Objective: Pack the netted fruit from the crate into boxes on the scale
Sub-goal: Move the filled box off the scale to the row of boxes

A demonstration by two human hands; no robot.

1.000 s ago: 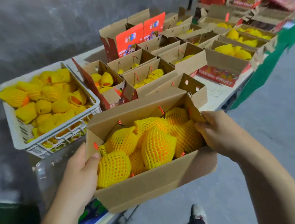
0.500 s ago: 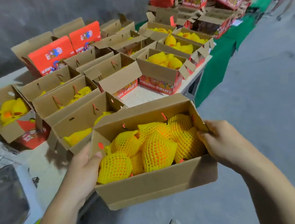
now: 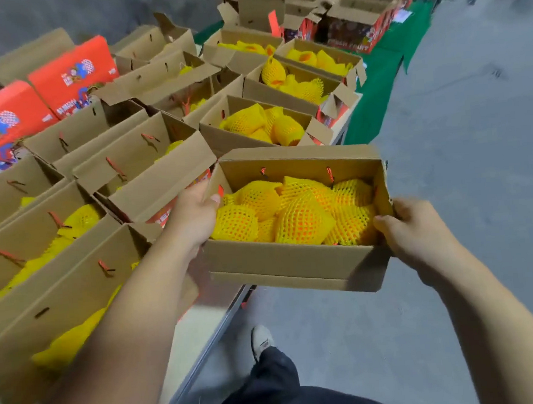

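You hold a brown box point(image 3: 295, 263) up in the air with both hands, out past the edge of the table point(image 3: 201, 321) and over the grey floor point(image 3: 478, 153). The box is open at the top and full of fruit point(image 3: 301, 221), each one round, orange and wrapped in a yellow net. The fruit lie close together and touch one another. Your left hand point(image 3: 193, 217) grips the left end of the box, with the thumb hooked over the rim and pointing into the box; the fingers go under the box, where you cannot see them. Your right hand point(image 3: 414, 231) grips the right end, with the thumb curled over the rim next to the fruit and the fingers wrapped round the outside. The box tips a little, so the left end sits higher than the right. Just beside it, on your left, many more brown boxes point(image 3: 141, 167) stand open in rows on the table, flaps up, and most have yellow netted fruit inside. Some sit side by side and touch. Two red flaps point(image 3: 70, 73) with bright pictures stand up at the back on the left. Farther away, red boxes point(image 3: 350, 32) sit near a green cloth point(image 3: 375, 97). Down below, you can see your dark trouser leg point(image 3: 273, 389) and one grey shoe point(image 3: 261, 339) on the floor.
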